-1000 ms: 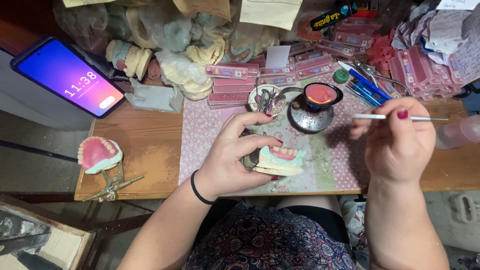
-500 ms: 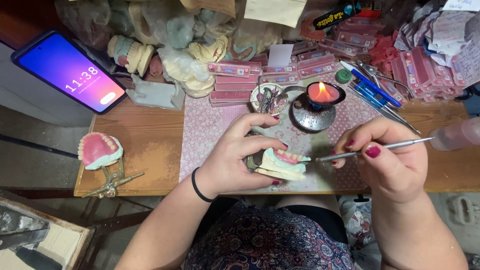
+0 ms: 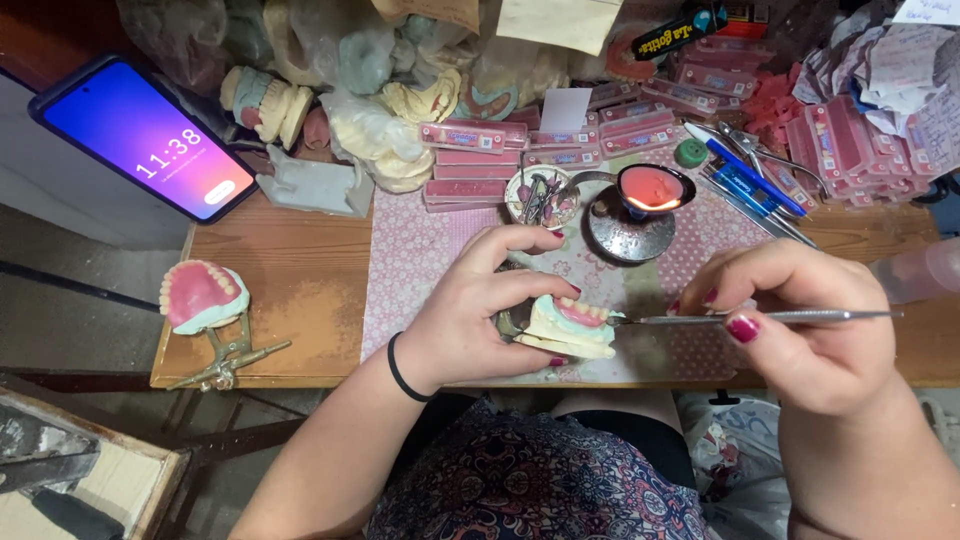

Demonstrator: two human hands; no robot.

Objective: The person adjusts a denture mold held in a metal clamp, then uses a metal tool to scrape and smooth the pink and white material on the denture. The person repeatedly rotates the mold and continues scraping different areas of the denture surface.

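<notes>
Two hands around denture model

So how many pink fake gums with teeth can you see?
2: one in the left hand, a denture model; one denture on a metal stand at the table's left. More may hide among the bags.

Lit phone at desk far-left corner; pink denture on articulator near left edge; burner flame mid-desk; pink boxes along far edge
</notes>
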